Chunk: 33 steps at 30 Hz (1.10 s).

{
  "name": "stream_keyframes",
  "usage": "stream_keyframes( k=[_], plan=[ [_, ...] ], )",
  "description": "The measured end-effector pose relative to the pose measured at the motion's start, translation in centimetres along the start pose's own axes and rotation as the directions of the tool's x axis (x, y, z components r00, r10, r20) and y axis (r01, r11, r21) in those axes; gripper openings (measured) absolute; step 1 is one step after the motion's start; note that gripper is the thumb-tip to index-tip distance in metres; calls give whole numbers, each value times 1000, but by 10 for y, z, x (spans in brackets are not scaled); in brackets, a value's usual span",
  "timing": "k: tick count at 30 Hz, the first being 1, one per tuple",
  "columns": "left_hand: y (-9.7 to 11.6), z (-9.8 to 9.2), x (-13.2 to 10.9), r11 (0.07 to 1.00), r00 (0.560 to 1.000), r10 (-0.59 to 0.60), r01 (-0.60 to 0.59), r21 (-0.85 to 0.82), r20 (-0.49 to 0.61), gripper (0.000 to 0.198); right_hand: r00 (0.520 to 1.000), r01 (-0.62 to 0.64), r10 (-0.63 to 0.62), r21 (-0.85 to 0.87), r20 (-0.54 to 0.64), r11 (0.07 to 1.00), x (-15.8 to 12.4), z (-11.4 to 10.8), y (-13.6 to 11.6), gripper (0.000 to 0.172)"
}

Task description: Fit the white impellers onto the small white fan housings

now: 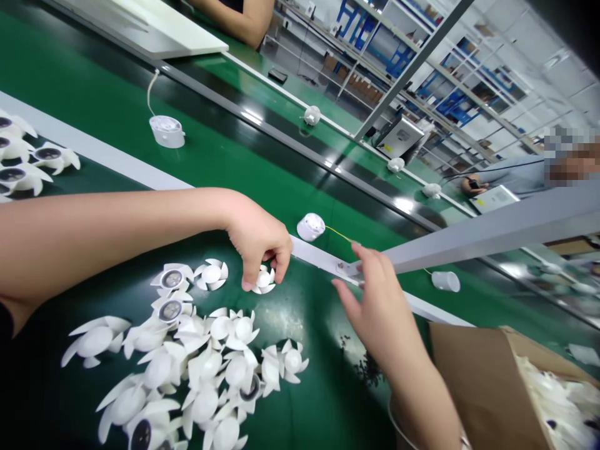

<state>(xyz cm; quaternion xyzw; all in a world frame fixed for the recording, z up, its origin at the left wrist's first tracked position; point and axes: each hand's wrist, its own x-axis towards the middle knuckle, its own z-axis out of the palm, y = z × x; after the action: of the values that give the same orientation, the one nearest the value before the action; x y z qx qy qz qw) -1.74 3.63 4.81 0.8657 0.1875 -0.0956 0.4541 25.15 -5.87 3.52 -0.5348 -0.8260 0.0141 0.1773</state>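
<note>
Pinched under the fingertips of my left hand [262,240] is a small white fan blade wheel [264,279], low over the dark green bench. My right hand [377,300] is open, thumb and forefinger apart. Its forefinger tip is at the end of a yellow wire [338,234]; whether they touch I cannot tell. That wire comes from a white round motor housing [310,227] on the green belt [262,187]. A pile of white fan blade wheels [206,362] lies below my left hand, some with dark hubs up. Another blade wheel [211,274] lies beside my left hand.
More blade wheels [47,153] lie at far left. Other white housings [167,131] sit along the belt. A grey metal post [492,228] slants beyond my right hand. An open cardboard box [473,369] with white parts stands at right. Co-workers' arms [244,19] show across the line.
</note>
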Motion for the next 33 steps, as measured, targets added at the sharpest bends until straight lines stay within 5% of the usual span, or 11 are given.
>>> stream_keyframes(
  k=[2, 4, 7, 14, 19, 24, 33],
  plan=[
    [1, 2, 2, 1000, 1000, -10, 11, 23, -8, 40, 986, -44, 52, -55, 157, 998, -9, -7, 10, 34],
    [3, 4, 4, 1000, 999, -29, 29, 3, -14, 38, 912, -63, 98, -99, 398, 993, -18, -14, 20, 11],
    [4, 7, 5, 997, 998, -35, 30, -72, -59, 33, 752, -68, 171, -182, 637, 981, -24, -20, 27, 29],
    [2, 15, 16, 993, 974, 109, -97, 68, -201, 25, 565, -84, 401, -434, 721, 897, -6, -26, -5, 30],
    [3, 24, 26, 950, 918, 199, -95, 296, -343, 24, 568, -83, 495, -552, 658, 829, -4, -21, -21, 20],
    [10, 29, 28, 870, 895, 294, -105, 482, -335, 10, 612, -83, 481, -554, 628, 828, -6, -17, -22, 21],
    [22, 36, 21, 898, 907, 325, -208, 389, -266, 16, 652, -106, 490, -570, 579, 815, -9, -15, -21, 21]
  ],
)
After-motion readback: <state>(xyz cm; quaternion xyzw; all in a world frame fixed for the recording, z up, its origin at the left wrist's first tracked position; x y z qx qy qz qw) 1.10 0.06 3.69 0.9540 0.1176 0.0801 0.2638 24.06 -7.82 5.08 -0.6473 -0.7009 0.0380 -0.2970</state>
